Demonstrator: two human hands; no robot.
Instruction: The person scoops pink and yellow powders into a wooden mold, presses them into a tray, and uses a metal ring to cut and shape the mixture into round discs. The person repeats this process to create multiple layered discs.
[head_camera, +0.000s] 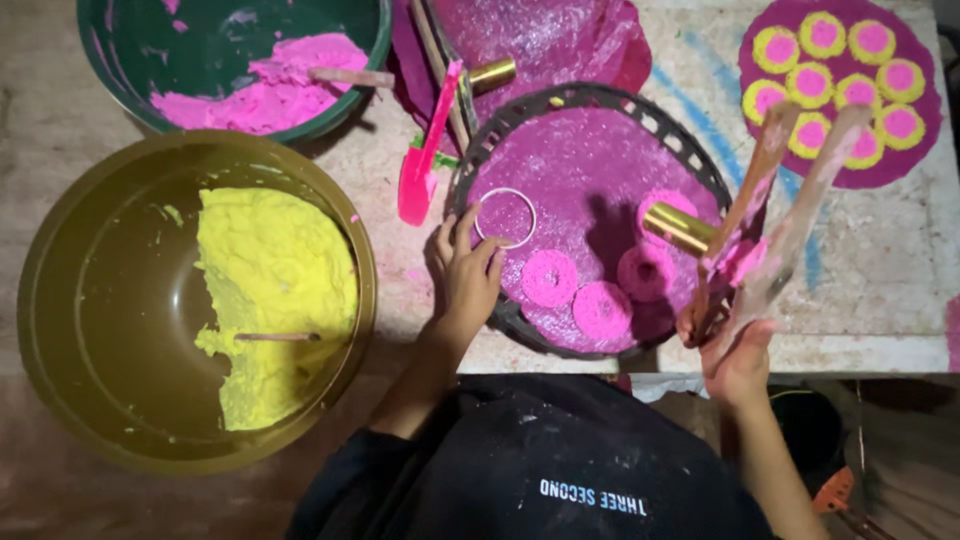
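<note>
My left hand (465, 275) rests on the rim of a round black tray (600, 98), fingertips pinching a thin white ring (505, 216) that lies on the purple sheet (580, 170) in the tray. Several pink ring-shaped discs (550, 278) lie on that sheet near the front. My right hand (738, 358) is raised at the tray's right side. It grips a pair of long wooden sticks (790, 190) smeared with pink paste. A brass cylinder (680, 228) sits at the sticks, above one pink disc.
A large olive bowl (60, 300) at the left holds yellow paste (275, 290) and a stick. A green bowl (120, 70) behind it holds pink paste. A pink scraper (420, 170) lies between bowl and tray. At the far right, a purple sheet (760, 60) carries several yellow-pink discs.
</note>
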